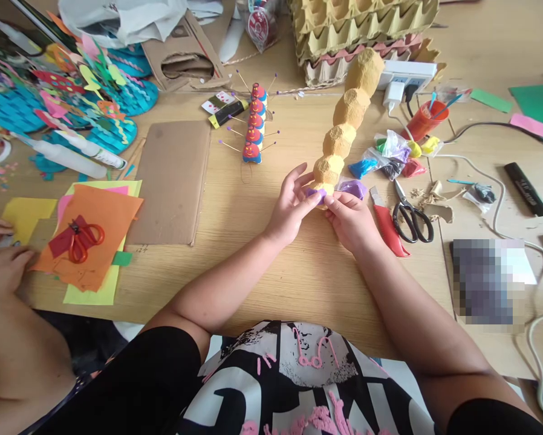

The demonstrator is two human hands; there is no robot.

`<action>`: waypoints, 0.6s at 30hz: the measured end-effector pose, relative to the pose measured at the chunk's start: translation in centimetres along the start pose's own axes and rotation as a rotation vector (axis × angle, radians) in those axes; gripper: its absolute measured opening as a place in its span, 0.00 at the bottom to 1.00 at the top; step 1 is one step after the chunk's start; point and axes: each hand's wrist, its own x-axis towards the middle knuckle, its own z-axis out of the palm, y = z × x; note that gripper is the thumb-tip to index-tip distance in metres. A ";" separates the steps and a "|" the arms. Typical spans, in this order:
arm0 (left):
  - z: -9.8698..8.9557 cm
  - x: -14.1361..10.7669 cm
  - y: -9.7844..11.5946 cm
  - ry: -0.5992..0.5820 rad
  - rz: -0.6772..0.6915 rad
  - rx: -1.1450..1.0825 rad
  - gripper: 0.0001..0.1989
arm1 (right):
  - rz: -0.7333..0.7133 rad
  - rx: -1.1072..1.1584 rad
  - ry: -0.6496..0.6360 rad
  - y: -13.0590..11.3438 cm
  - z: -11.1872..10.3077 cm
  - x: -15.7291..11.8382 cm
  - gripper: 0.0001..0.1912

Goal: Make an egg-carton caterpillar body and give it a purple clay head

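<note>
A long yellow-orange strip of joined egg-carton cups [339, 140] is held up by its near end between my two hands. My left hand [294, 204] grips that end from the left, thumb on a piece of purple clay [315, 194] spread over the last cup. From the right, my right hand [349, 219] pinches the same end with thumb and fingers. Just behind my right hand lies a bag of purple clay [353, 188]. A finished-looking red and blue caterpillar [254, 124] with stick legs stands beyond my left hand.
Scissors [412, 219], a red-handled knife [388, 228] and clay bags [393, 151] lie right. Egg trays [366, 30] and a power strip [407, 74] are behind. Cardboard [172, 181], coloured paper [90, 241] and another person's hands [3, 260] are left.
</note>
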 end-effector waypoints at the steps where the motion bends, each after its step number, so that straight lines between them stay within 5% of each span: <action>1: 0.1 0.0 0.0 -0.002 0.002 0.003 0.40 | 0.004 0.011 -0.007 0.0 0.0 0.0 0.24; 18: 0.3 -0.3 0.4 0.001 -0.030 -0.015 0.42 | -0.029 0.019 -0.077 0.4 -0.4 0.2 0.23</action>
